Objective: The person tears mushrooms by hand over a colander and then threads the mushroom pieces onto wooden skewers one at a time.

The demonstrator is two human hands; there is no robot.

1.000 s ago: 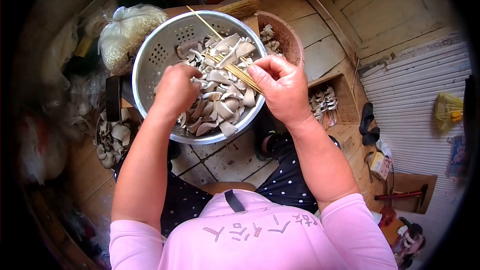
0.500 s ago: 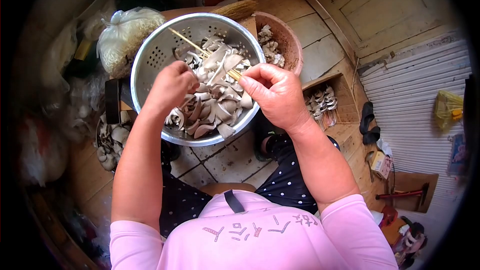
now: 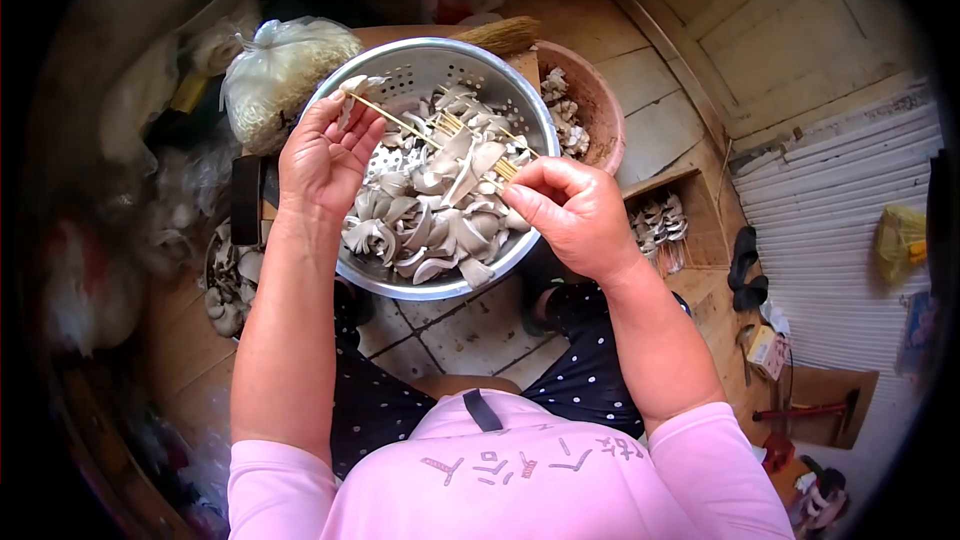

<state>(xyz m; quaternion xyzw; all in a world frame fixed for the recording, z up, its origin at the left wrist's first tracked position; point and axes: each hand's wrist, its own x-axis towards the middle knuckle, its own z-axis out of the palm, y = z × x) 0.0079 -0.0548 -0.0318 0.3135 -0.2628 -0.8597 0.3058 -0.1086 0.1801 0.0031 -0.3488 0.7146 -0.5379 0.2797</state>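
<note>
A metal colander (image 3: 395, 288) holds a heap of torn grey oyster mushrooms (image 3: 430, 210). Over its left rim, my left hand (image 3: 325, 158) pinches a mushroom piece (image 3: 352, 100) at the tip of a bamboo skewer (image 3: 395, 120). That skewer runs down and right toward my other hand. My right hand (image 3: 570, 210), at the colander's right side, is closed on a small bundle of bamboo skewers (image 3: 506, 169), whose other ends lie over the mushrooms.
Behind the colander are a clear bag (image 3: 280, 70) and a straw broom (image 3: 500, 35). A pink basin (image 3: 612, 120) with mushroom clumps stands to the right. Skewered mushrooms (image 3: 660, 225) sit in a wooden box. More mushrooms (image 3: 228, 290) lie at the left.
My left hand has moved up and left from over the heap to the skewer's tip, and a mushroom piece now shows there. My right hand still grips the skewers. The whole view has shifted slightly.
</note>
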